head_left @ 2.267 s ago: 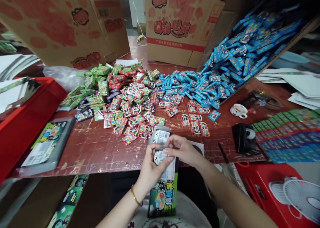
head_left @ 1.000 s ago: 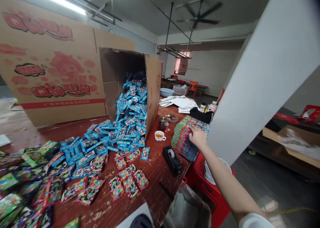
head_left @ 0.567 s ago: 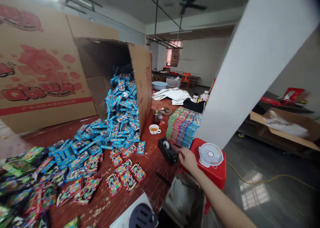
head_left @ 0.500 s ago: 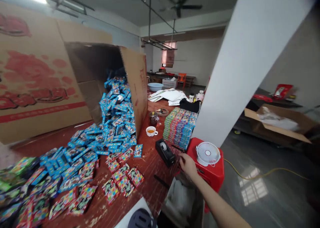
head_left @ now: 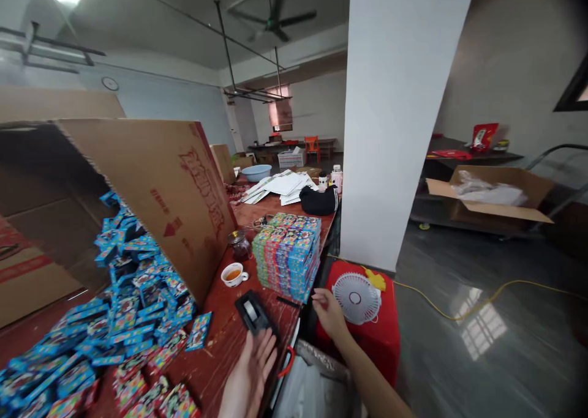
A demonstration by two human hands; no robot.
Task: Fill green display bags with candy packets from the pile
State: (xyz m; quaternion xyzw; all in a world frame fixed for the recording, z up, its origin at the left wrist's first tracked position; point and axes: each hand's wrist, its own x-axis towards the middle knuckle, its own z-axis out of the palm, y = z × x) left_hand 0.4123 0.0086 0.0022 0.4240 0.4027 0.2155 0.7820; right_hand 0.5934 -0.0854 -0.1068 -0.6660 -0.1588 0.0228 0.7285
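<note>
My left hand (head_left: 252,369), palm up with the fingers stretched out, is just in front of the black tape dispenser (head_left: 253,313); nothing lies in it. My right hand (head_left: 328,311) hangs between the near corner of a stack of colorful small boxes (head_left: 288,256) and a white fan (head_left: 354,298). Its fingers are loosely bent, thumb apart, and no object shows in them. Below the hands, a red loop-shaped handle (head_left: 287,363) lies at the table edge. A bin with a pale plastic liner (head_left: 303,384) stands there too.
Blue packets (head_left: 133,308) spill from a large cardboard box (head_left: 184,204) across the red table (head_left: 220,344). Red packets (head_left: 156,399) lie nearer. A cup of tea (head_left: 234,275) and a lidded jar (head_left: 239,245) stand by the box. A red stool (head_left: 386,344) bears the fan beside a pillar (head_left: 390,130).
The view has swung right. My left hand has come into view, open. My right hand has moved away from the tape dispenser, to between the box stack and the fan.
</note>
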